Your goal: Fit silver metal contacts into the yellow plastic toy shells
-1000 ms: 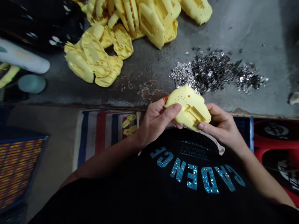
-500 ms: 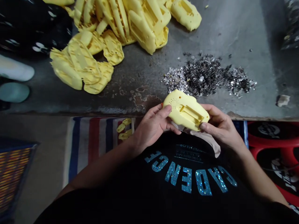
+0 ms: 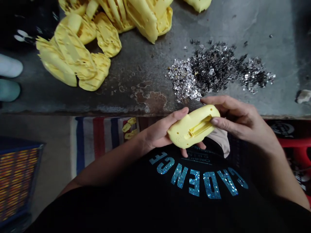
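at the centre of the frame, just below the near edge of the desk: one yellow shell, tilted, its long slot facing the camera, cluster of small holes toward the lower left end.

left hand: closed around the shell's left end, thumb along the upper side, fingers beneath. right hand: thumb resting at the slot's right end, forefinger stretched out behind the shell; whether it truly pinches cannot be told.

upper right of the frame: loose small metal pieces, spread on the desk, near the right hand.

upper left: further yellow shells, piled and overlapping.

far left: one white cylinder; one teal round item just beside it.

lower left: striped cloth; blue-edged crate.

risks, as judged: a loosened left grip could let the smooth shell drop past the desk edge; hard thumb pressure at the slot could twist it; a sweep of the right fingers could scatter metal pieces.
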`<action>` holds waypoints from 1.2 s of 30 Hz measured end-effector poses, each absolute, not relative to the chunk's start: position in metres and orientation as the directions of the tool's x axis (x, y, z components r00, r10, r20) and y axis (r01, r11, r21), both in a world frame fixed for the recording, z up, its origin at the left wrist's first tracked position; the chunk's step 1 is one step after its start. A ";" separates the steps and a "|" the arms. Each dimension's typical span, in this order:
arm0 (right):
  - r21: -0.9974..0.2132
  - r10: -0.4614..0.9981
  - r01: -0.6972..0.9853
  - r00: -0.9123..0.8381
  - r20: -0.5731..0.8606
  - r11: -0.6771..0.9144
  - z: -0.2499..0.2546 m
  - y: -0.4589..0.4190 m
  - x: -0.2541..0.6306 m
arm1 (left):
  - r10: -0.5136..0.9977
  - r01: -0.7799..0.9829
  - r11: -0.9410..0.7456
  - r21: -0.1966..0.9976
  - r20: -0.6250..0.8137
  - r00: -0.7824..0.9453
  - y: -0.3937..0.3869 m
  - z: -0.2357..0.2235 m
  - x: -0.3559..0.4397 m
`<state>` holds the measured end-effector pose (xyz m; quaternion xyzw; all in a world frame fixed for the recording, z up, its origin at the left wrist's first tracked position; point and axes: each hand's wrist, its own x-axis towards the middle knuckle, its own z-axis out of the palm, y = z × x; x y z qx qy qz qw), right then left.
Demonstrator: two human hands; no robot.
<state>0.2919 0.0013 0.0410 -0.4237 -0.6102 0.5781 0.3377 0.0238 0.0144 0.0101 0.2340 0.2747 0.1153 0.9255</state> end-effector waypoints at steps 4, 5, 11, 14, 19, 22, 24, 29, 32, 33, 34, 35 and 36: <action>-0.988 0.936 0.156 -0.350 -0.039 0.017 0.039 0.002 0.285 | 0.344 -0.140 0.872 0.468 -0.383 0.857 0.015 0.011 0.029; -0.985 0.943 0.168 -0.332 -0.024 0.034 0.038 0.002 0.284 | 0.362 -0.160 0.868 0.470 -0.380 0.851 0.015 0.011 0.030; -0.914 0.979 0.361 -0.145 0.143 0.187 0.021 -0.007 0.293 | 0.572 -0.366 0.788 0.495 -0.371 0.731 0.012 0.012 0.025; -0.767 0.960 0.589 -0.060 0.274 0.255 0.011 -0.008 0.314 | 0.604 -0.417 0.775 0.475 -0.363 0.710 0.011 0.011 0.021; -0.445 0.929 0.874 -0.023 0.368 0.198 -0.005 0.006 0.344 | 0.644 -0.454 0.753 0.477 -0.388 0.659 0.009 0.011 0.021; -0.347 0.927 0.914 -0.074 0.368 0.211 -0.012 0.022 0.341 | 0.672 -0.464 0.730 0.502 -0.398 0.625 0.008 0.009 0.023; -0.281 0.930 0.940 -0.084 0.358 0.194 -0.016 0.034 0.332 | 0.679 -0.465 0.721 0.514 -0.395 0.618 0.007 0.006 0.024; -0.215 0.942 0.961 -0.098 0.321 0.173 -0.020 0.046 0.322 | 0.678 -0.471 0.719 0.510 -0.368 0.636 0.008 -0.003 0.023; -0.228 0.931 0.951 -0.124 0.343 0.210 -0.021 0.034 0.331 | 0.667 -0.454 0.728 0.514 -0.376 0.643 0.008 -0.002 0.025; -0.226 0.927 0.950 -0.124 0.355 0.214 -0.022 0.027 0.334 | 0.657 -0.442 0.737 0.512 -0.387 0.647 0.009 0.000 0.026; -0.221 0.923 0.952 -0.121 0.366 0.213 -0.023 0.020 0.338 | 0.645 -0.430 0.746 0.508 -0.393 0.655 0.009 0.002 0.027; -0.214 0.919 0.954 -0.118 0.376 0.210 -0.024 0.012 0.342 | 0.633 -0.419 0.757 0.502 -0.402 0.662 0.009 0.004 0.028; -0.207 0.916 0.956 -0.117 0.384 0.209 -0.025 0.005 0.345 | 0.622 -0.410 0.767 0.493 -0.417 0.663 0.010 0.006 0.029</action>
